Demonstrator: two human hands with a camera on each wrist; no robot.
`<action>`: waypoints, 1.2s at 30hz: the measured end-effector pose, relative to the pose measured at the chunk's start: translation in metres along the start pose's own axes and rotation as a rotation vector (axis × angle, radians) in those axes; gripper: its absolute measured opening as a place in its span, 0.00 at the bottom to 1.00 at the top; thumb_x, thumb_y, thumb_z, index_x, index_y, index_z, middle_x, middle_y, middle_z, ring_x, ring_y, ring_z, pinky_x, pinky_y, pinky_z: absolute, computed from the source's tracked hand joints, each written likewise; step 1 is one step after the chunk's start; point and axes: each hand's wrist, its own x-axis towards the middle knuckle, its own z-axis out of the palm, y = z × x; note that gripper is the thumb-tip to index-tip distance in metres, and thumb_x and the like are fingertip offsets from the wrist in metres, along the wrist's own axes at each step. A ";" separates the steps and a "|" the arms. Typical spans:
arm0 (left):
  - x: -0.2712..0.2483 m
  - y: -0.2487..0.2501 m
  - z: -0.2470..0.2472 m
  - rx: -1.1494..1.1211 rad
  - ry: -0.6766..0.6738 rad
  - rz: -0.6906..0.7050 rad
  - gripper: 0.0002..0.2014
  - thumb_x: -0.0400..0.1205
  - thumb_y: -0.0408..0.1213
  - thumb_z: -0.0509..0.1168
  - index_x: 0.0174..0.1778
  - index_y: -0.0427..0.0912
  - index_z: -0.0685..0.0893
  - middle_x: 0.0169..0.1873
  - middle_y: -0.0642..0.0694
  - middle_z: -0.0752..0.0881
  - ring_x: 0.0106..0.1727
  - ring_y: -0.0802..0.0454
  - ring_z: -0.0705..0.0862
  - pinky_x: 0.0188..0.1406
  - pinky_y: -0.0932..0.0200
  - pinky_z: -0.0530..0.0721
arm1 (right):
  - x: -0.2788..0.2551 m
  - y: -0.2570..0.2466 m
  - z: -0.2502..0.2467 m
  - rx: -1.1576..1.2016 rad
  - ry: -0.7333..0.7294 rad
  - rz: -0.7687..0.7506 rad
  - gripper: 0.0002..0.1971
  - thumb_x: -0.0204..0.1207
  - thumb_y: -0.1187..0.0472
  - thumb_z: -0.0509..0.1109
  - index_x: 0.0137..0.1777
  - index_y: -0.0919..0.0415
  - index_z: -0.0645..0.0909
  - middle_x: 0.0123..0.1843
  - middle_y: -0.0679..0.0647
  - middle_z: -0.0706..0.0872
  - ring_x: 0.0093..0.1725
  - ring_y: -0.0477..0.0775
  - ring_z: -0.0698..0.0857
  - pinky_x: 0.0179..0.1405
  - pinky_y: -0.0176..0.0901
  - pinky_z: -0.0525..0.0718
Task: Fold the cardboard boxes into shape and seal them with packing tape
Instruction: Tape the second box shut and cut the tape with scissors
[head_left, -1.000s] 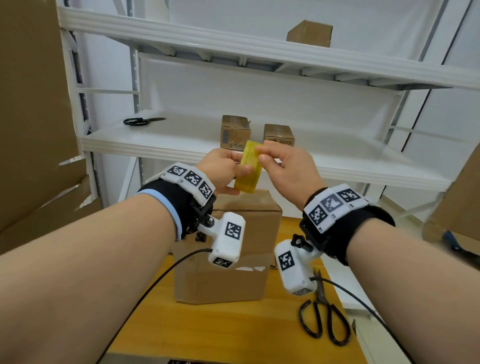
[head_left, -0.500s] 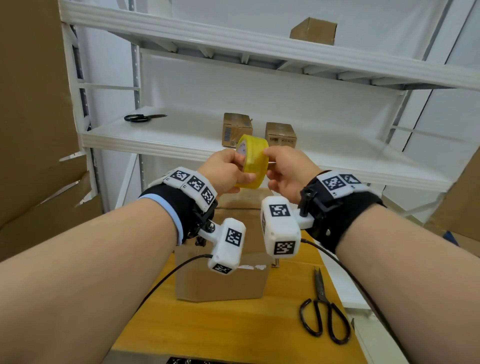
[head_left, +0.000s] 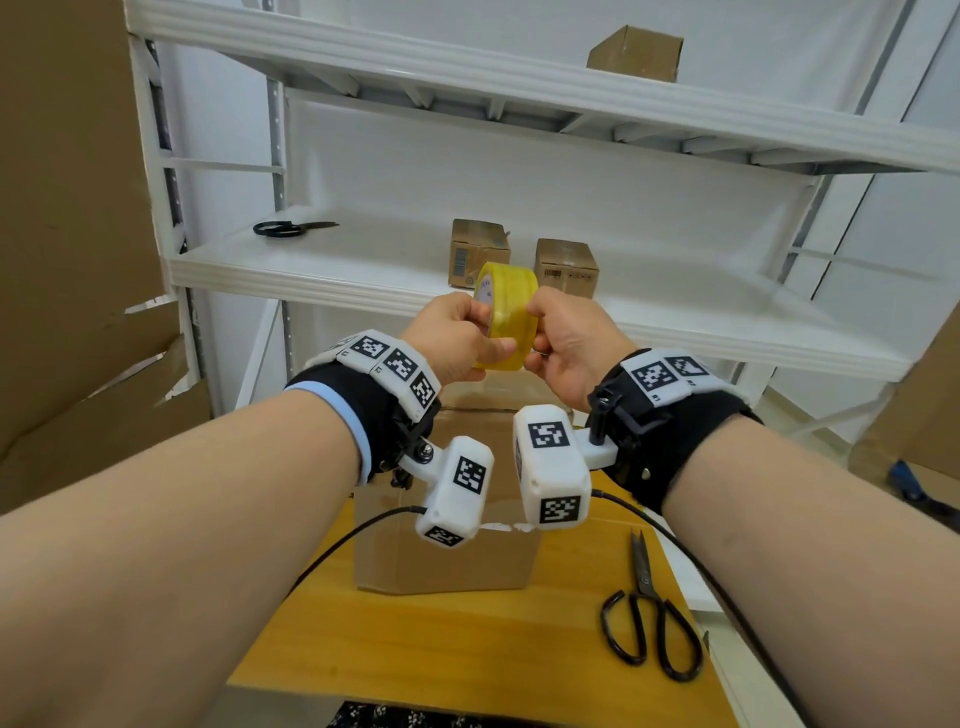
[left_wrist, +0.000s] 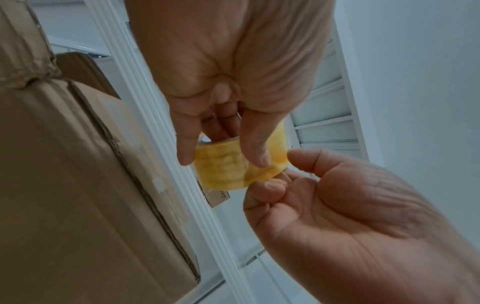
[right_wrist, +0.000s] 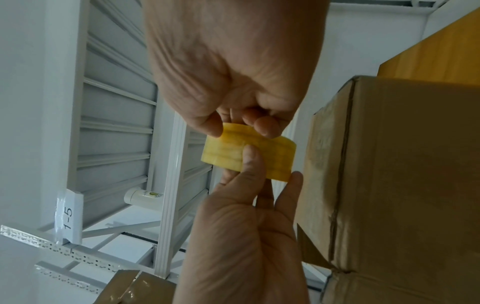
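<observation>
A yellow tape roll (head_left: 511, 317) is held in the air in front of the shelf. My left hand (head_left: 485, 345) grips it, thumb on the outer face (left_wrist: 255, 160) and fingers through the core. My right hand (head_left: 535, 338) pinches the roll's right side with curled fingertips (right_wrist: 265, 125) and the thumb against the tape surface. Below both hands a brown cardboard box (head_left: 447, 561) stands closed on the wooden table (head_left: 467, 649). It fills the left of the left wrist view as the box (left_wrist: 64, 185) and the right of the right wrist view as the box (right_wrist: 389, 164).
Black scissors (head_left: 649, 623) lie on the table right of the box. On the white shelf (head_left: 311, 270) are a second pair of scissors (head_left: 291, 227) and two small boxes (head_left: 478, 249) (head_left: 566, 265). Large cardboard sheets (head_left: 67, 208) lean at the left, more cardboard (head_left: 924, 405) at the right.
The roll has been turned so its core side shows at the left. My right hand has rolled inward and shifted from the roll's top to its right side. Both hands stay on it.
</observation>
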 end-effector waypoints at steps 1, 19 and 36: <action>0.000 0.000 0.000 0.002 0.004 -0.002 0.14 0.75 0.26 0.75 0.50 0.42 0.79 0.45 0.43 0.87 0.55 0.41 0.89 0.59 0.36 0.86 | -0.001 0.001 0.000 0.009 -0.002 0.001 0.05 0.78 0.66 0.60 0.43 0.58 0.76 0.32 0.53 0.69 0.27 0.49 0.68 0.23 0.39 0.69; 0.007 -0.002 0.005 0.096 0.069 0.126 0.16 0.71 0.24 0.78 0.40 0.43 0.78 0.36 0.44 0.85 0.40 0.47 0.86 0.49 0.49 0.86 | -0.009 0.006 0.000 0.177 -0.051 -0.044 0.04 0.82 0.65 0.63 0.51 0.58 0.79 0.36 0.52 0.79 0.25 0.44 0.74 0.26 0.37 0.72; 0.004 0.001 0.013 0.116 0.066 0.133 0.15 0.71 0.26 0.79 0.41 0.44 0.79 0.37 0.45 0.88 0.45 0.44 0.90 0.58 0.41 0.87 | 0.001 0.016 -0.009 0.236 -0.071 -0.098 0.06 0.80 0.65 0.63 0.50 0.58 0.81 0.44 0.58 0.82 0.31 0.47 0.75 0.26 0.38 0.72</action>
